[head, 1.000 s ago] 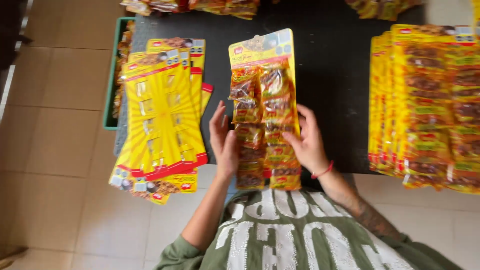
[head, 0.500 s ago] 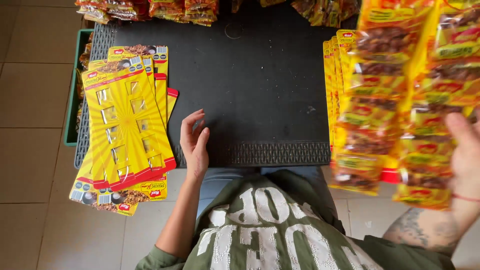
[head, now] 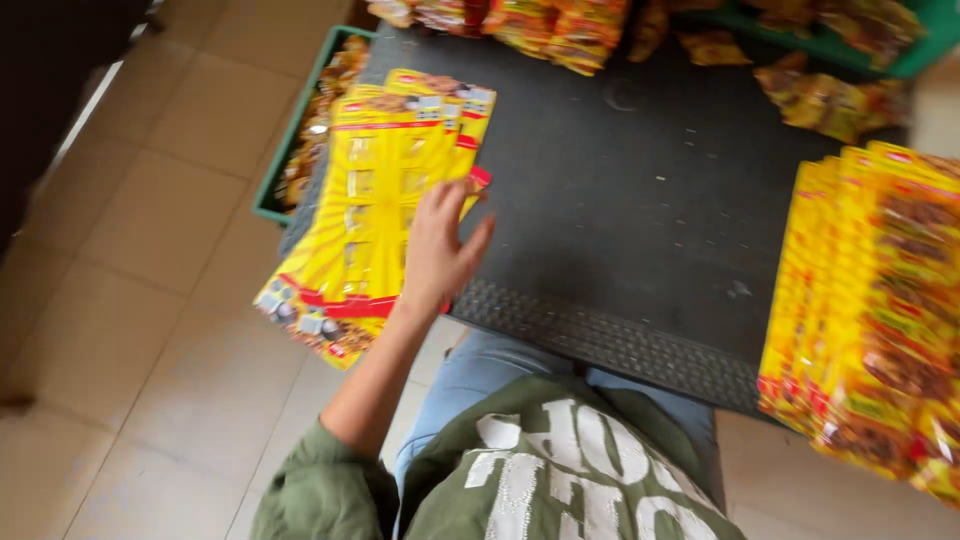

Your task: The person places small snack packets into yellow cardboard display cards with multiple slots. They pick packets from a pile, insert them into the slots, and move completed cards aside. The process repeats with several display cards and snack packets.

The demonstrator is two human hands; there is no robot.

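The left hand (head: 437, 252) is seen laid flat, fingers spread and open, on the right edge of a stack of empty yellow display cards (head: 375, 205); nothing is gripped, the palm and fingertips only resting on the top card. The stack lies fanned at about nine o'clock from the middle of the dark work surface (head: 620, 190), with its lower end overhanging the near left edge of that surface towards seven o'clock. Red bands and small pictured items are shown at the lower end of the cards. The right hand is not caught in the view, so its state cannot be told. At three o'clock, well apart from the left hand, a thick stack of filled yellow cards (head: 880, 310) carrying brownish sachets is piled, its near end reaching past the front edge of the surface. Loose sachet packs (head: 520, 22) are heaped along the far edge at twelve o'clock, and more are scattered towards one o'clock. A green crate (head: 300, 130) is partly seen at ten o'clock, just behind the empty cards. Below, at six o'clock, an olive printed shirt (head: 560, 470) and pale jeans are seen, with a tiled floor (head: 140, 330) at left.
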